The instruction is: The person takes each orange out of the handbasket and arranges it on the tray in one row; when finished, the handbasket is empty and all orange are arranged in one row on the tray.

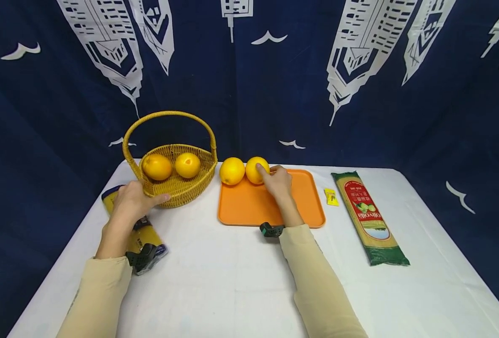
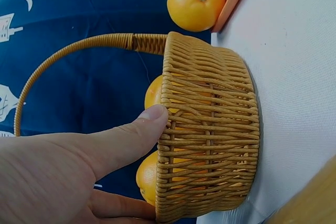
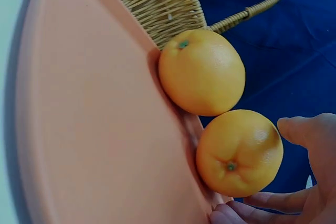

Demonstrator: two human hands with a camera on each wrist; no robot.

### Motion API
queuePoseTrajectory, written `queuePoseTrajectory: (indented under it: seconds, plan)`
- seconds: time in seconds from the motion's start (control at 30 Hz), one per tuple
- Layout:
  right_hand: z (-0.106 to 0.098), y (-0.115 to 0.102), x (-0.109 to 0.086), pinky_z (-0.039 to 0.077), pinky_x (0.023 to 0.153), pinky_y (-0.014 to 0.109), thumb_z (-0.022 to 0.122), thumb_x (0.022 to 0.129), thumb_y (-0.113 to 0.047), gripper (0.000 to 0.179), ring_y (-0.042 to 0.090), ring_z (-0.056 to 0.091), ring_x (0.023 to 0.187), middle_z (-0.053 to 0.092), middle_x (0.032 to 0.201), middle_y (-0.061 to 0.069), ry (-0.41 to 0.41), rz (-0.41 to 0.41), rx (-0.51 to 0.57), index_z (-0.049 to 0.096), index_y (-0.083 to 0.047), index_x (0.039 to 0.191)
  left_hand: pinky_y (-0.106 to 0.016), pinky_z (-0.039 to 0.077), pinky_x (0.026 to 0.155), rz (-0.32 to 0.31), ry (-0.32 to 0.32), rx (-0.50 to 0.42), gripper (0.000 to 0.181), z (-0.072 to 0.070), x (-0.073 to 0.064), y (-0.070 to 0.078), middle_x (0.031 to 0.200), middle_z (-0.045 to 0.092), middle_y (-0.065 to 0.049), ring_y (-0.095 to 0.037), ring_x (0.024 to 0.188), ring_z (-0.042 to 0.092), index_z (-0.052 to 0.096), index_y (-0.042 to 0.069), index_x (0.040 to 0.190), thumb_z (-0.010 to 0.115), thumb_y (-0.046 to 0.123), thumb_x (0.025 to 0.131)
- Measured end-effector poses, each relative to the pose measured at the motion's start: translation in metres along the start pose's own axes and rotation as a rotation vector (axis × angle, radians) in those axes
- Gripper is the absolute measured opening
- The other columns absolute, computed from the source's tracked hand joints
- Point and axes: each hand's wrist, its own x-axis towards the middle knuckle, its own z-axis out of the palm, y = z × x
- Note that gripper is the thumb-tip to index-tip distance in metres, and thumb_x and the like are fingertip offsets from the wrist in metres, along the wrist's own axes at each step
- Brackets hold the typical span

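Observation:
My left hand [image 1: 132,202] holds the near left side of a wicker basket [image 1: 192,190]. In the left wrist view its thumb rests at the rim, while the other fingers are partly hidden. Two oranges, one on the left [image 1: 157,167] and one on the right [image 1: 187,165], sit inside the basket. Over the far edge of an orange plastic tray [image 1: 249,206], my right hand [image 1: 280,184] grips another orange [image 3: 239,153] between thumb and fingers. Touching that fruit on its left is a further orange [image 1: 231,171], also at the tray's far left edge.
A yellow and blue package [image 1: 146,237] lies under my left forearm, partly covered. Right of the tray are a small yellow packet [image 1: 331,197] and a long green and gold noodle-like package [image 1: 369,216]. A dark blue patterned curtain [image 1: 275,94] hangs behind the white table [image 1: 215,281].

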Motion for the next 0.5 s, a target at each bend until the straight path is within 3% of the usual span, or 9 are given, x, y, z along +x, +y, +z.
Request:
queuePoseTrajectory:
  seconds: [0.17,0.37,0.5]
  plan:
    - [-0.0025,0.0018,0.0014,0.052,0.102,0.047,0.065,0.099,-0.055,0.066,0.036,0.059,0.121,0.068,0.127,0.019,0.027,0.004,0.058,0.063,0.002,0.132,-0.037,0.044,0.067,-0.004,-0.009,-0.009,0.052,0.0013,-0.0016,-0.0025,0.089,0.049,-0.016,-0.032,0.082,0.052,0.054,-0.001,0.096,0.080,0.044,0.093]
    - [-0.0066,0.0005,0.0022,0.050,0.106,0.048,0.067,0.100,-0.049,0.061,0.036,0.060,0.122,0.067,0.131,0.020,0.096,-0.068,0.113,0.063,0.001,0.135,-0.038,0.044,0.069,-0.003,-0.010,-0.004,0.054,0.0011,-0.0004,-0.0015,0.091,0.050,-0.016,-0.033,0.085,0.051,0.056,-0.003,0.100,0.080,0.046,0.093]
    - [-0.0082,-0.0037,0.0014,0.049,0.108,0.046,0.067,0.101,-0.048,0.060,0.033,0.060,0.126,0.066,0.136,0.018,0.127,-0.110,0.127,0.062,-0.001,0.137,-0.038,0.043,0.067,-0.018,-0.005,0.009,0.054,-0.0004,-0.0015,0.0010,0.087,0.047,-0.015,-0.032,0.082,0.050,0.054,-0.002,0.094,0.080,0.046,0.093]
